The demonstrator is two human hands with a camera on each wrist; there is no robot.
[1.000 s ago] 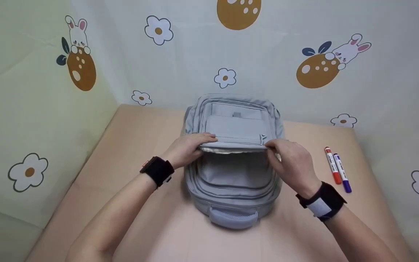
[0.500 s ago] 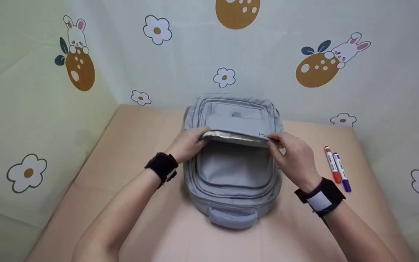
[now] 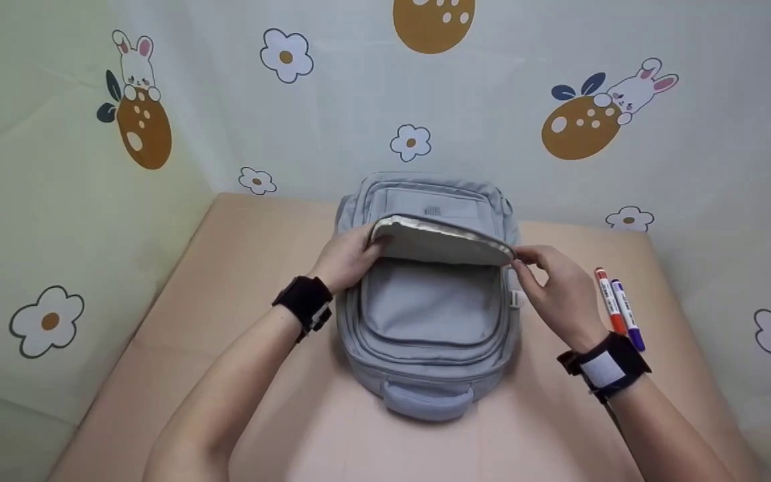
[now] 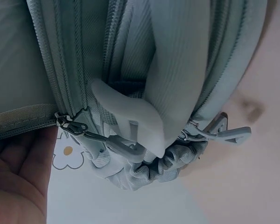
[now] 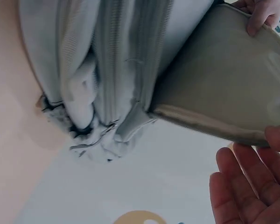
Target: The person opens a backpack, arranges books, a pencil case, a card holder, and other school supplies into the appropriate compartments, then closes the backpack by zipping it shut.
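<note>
A grey-blue backpack (image 3: 425, 371) lies on the table, its carry handle (image 3: 429, 402) toward the person. Its front flap (image 3: 442, 246) is unzipped and lifted, showing a pale lining. At the flap's left edge, my left hand (image 3: 349, 258) grips it, fingers under and thumb on the lining. My right hand (image 3: 563, 294) pinches the flap's right edge between thumb and fingertips. In the right wrist view, the flap (image 5: 224, 74) stands out from the bag, with both hands on its rim. A zipper pull (image 4: 126, 148) hangs at the flap's base in the left wrist view.
Right of the backpack, a red marker (image 3: 610, 301) and a blue-purple marker (image 3: 628, 314) lie side by side on the table (image 3: 272, 234). A printed cloth wall (image 3: 332, 114) stands behind and at both sides.
Both hands have raised the flap's near edge up and away, so more lining shows. My right hand has shifted right along the edge. The markers stay in place.
</note>
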